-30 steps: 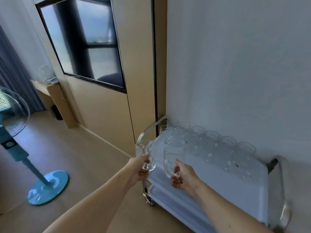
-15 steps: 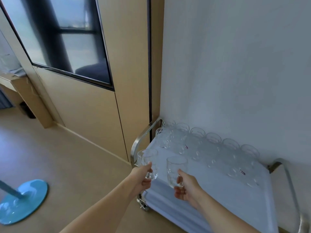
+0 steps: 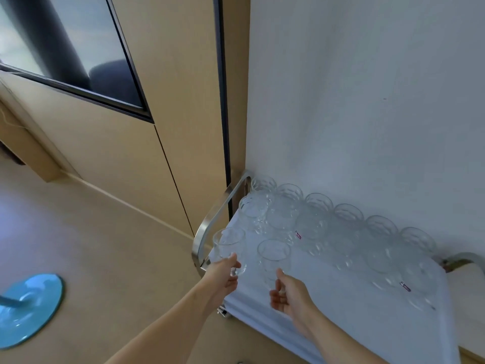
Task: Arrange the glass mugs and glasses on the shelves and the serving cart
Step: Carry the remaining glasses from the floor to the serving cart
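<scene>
A white serving cart (image 3: pixel 354 308) with metal handles stands against the wall. Several clear glass mugs (image 3: pixel 315 222) sit in rows along its far side. My left hand (image 3: pixel 224 271) grips one clear glass mug (image 3: pixel 229 245) just above the cart's left end. My right hand (image 3: pixel 288 295) holds a second clear glass mug (image 3: pixel 274 254) over the cart top, beside the first. Both mugs are upright. Whether either touches the cart top is unclear.
The left metal handle (image 3: pixel 212 224) curves up right beside my left mug. A white wall runs behind the cart. Wooden panelling with a dark window (image 3: pixel 78 53) stands to the left. A blue fan base (image 3: pixel 29 308) sits on the floor at left.
Both hands have carried their mugs forward and lower over the cart's left end. The view has turned right and closer, so the fan is mostly out of frame.
</scene>
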`<state>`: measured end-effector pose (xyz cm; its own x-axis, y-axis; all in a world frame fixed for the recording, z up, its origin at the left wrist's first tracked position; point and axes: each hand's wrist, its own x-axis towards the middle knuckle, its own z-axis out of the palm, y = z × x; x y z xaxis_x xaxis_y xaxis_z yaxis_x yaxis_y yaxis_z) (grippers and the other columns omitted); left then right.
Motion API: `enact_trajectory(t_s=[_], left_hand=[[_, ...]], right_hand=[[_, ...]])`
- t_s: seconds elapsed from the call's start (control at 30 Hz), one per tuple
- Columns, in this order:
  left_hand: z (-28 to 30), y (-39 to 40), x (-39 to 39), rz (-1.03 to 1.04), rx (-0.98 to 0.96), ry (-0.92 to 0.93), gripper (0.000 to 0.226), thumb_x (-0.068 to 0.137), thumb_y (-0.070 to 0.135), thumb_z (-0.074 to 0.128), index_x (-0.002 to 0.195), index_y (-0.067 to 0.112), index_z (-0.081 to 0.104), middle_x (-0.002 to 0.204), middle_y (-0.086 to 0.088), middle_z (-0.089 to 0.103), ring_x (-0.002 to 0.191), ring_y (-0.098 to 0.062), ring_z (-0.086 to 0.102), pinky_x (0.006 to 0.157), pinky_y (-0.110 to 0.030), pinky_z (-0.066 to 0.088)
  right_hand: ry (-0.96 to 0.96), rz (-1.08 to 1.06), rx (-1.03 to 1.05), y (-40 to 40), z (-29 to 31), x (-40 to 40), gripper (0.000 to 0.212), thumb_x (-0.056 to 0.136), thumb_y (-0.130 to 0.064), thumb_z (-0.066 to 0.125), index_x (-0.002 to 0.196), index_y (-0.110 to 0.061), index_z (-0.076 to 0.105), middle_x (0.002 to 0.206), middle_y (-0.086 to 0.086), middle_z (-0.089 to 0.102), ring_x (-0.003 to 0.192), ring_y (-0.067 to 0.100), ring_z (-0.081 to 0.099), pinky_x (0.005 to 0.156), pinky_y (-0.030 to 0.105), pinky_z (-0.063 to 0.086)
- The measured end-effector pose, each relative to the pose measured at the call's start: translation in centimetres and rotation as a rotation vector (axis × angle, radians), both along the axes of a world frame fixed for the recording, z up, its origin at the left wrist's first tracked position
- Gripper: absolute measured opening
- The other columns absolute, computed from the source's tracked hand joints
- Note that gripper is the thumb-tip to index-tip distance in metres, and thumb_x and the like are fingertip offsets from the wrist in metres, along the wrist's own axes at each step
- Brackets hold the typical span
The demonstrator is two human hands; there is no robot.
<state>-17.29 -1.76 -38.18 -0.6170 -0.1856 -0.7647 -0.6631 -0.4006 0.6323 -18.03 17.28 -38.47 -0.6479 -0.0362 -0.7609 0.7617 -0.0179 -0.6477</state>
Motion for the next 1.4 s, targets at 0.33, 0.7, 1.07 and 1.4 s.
enact_trajectory(t_s=[0.33,0.7,1.07,1.4], left_hand=[[-4.3,1.4,-3.8,-0.05,-0.077,0.023,0.031,0.101,0.035,0.059,0.098,0.006,0.069,0.093,-0.004,0.061,0.087,-0.021,0.049,0.097,-0.033,0.049],[-7.7,1.8,-4.9,-0.137,-0.123,-0.092,0.084,0.09,0.033,0.076,0.153,0.016,0.023,0.126,-0.011,0.055,0.106,-0.02,0.062,0.111,-0.045,0.044],[-8.4,1.9,-6.4,-0.237,-0.177,-0.095,0.078,0.085,0.041,0.079,0.142,0.014,0.033,0.13,-0.009,0.057,0.115,-0.024,0.059,0.104,-0.043,0.048],[-4.7,-0.9,-5.7,-0.357,-0.375,0.019,0.103,0.083,0.039,0.082,0.158,0.02,0.014,0.157,-0.007,0.035,0.14,-0.029,0.04,0.111,-0.044,0.038]], right_hand=[[-0.002,0.004,-0.05,1.2,-2.8,-2.4,0.03,0.104,-0.025,0.054,0.085,-0.003,0.06,0.088,0.019,0.065,0.077,0.028,0.06,0.071,0.04,0.053],[0.019,0.006,-0.027,1.9,-5.1,-4.0,0.023,0.103,-0.018,0.057,0.116,0.001,0.058,0.115,0.023,0.068,0.092,0.031,0.068,0.08,0.044,0.056],[0.02,-0.036,-0.042,0.0,-6.6,-4.2,0.019,0.1,-0.025,0.062,0.112,-0.01,0.06,0.105,0.012,0.069,0.089,0.026,0.069,0.073,0.038,0.058],[0.075,-0.115,0.178,-0.7,-4.7,-3.6,0.026,0.093,-0.029,0.069,0.115,-0.016,0.063,0.106,0.007,0.065,0.09,0.021,0.06,0.079,0.037,0.053]])
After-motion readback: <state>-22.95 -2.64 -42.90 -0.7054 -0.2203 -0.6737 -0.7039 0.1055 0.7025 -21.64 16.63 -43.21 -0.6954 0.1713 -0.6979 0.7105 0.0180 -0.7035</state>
